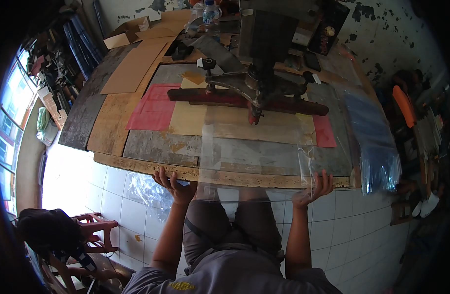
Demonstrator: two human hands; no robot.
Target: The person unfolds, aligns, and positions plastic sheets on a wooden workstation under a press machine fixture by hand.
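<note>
A clear plastic sheet (249, 169) lies across the front of the worktable, its far part under the press bar (225, 98) and its near end past the wooden edge. My left hand (176, 187) is at the table's front edge, left of the sheet, open with its fingers apart. On the other side, my right hand (313, 189) is at the sheet's near right corner with fingers stretched upward and seems to touch the plastic. Whether its thumb pinches the sheet is unclear. Pink and yellow sheets (154, 108) lie under the bar.
A dark press column (266, 39) rises over the table. Stacked clear plastic bags (374, 142) hang off the right side; cardboard (134, 68) lies at left. A water bottle (211, 17) stands behind. On the floor side are crumpled plastic (149, 193) and a red stool (100, 232).
</note>
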